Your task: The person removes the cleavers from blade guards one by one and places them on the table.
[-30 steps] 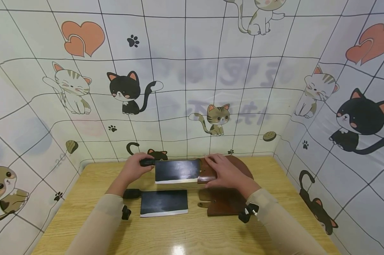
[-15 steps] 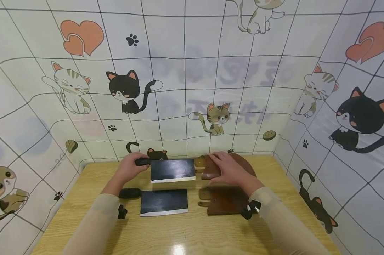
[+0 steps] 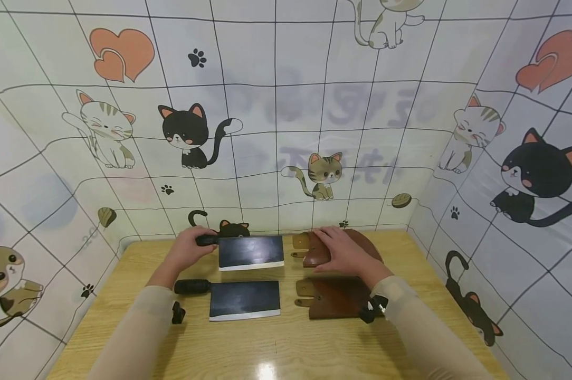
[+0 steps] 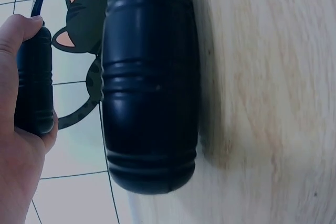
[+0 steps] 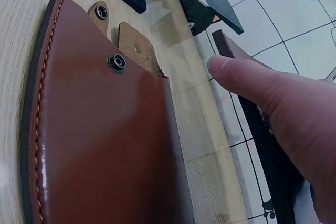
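My left hand (image 3: 189,249) grips the black handle (image 4: 34,80) of a cleaver (image 3: 250,252), whose dark blade has a bright lower edge and points right, above the back of the table. To its right, my right hand (image 3: 345,250) holds a brown leather knife sheath (image 3: 315,252), with the thumb on its near side; the other fingers are mostly hidden. A narrow gap lies between blade tip and sheath mouth. Closer to me, a second cleaver (image 3: 245,301) lies flat, its ridged black handle (image 4: 149,82) to the left. A second sheath (image 3: 335,298) lies beside it, strap and snap open.
The wooden table (image 3: 276,348) meets a cat-patterned wall covering (image 3: 276,116) just behind the far cleaver and sheath. The covering also rises at both sides. Small black wrist devices (image 3: 374,309) hang below the sleeves.
The left hand has drawn the held cleaver leftward, and the right hand has shifted slightly right with its sheath. Blade and sheath mouth, together a second ago, are now apart.
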The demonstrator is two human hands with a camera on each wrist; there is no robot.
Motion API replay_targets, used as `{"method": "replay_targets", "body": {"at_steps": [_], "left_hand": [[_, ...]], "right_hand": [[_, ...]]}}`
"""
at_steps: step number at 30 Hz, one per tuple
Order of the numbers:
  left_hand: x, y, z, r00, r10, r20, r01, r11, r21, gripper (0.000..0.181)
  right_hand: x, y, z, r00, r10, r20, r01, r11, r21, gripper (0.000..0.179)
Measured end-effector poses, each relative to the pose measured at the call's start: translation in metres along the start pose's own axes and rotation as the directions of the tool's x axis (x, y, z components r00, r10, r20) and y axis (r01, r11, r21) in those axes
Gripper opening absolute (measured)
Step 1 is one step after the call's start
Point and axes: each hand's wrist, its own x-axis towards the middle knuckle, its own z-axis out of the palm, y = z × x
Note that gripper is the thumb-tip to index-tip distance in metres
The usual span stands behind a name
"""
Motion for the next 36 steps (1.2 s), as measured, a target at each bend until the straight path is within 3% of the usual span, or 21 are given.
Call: {"method": "replay_targets", "body": {"at_steps": [20, 36], "left_hand": [[0.001, -0.022, 0.003, 1.0, -0.004, 0.014, 0.003, 0.997, 0.077, 0.033], [0.0, -0.032, 0.008, 0.998, -0.05, 0.031, 0.048, 0.998, 0.044, 0.037]], "right_hand": [[0.01, 0.002, 0.01, 1.0, -0.002, 0.007, 0.002, 1.0, -0.026, 0.125], [0.019, 0.012, 0.027, 0.994, 0.056, 0.092, -0.058, 0.998, 0.011, 0.123]]}}
